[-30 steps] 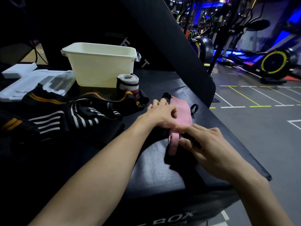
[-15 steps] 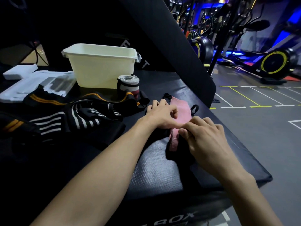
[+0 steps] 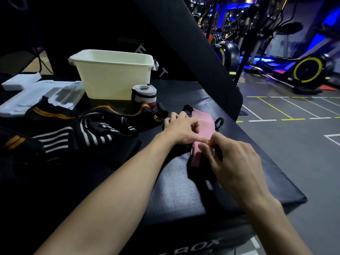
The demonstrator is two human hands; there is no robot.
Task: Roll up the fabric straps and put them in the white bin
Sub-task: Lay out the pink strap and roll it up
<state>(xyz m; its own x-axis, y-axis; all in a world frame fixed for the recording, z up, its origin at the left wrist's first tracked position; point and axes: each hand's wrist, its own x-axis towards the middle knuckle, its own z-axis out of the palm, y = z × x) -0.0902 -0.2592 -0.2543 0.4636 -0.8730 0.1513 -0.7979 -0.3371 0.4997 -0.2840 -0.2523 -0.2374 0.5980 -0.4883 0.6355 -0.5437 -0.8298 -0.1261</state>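
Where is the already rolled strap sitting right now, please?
In the head view, the rolled grey strap stands on end on the black padded box, just right of the white bin and beyond the pile of black striped straps.

Dim gym w/ blue lighting (image 3: 329,17)
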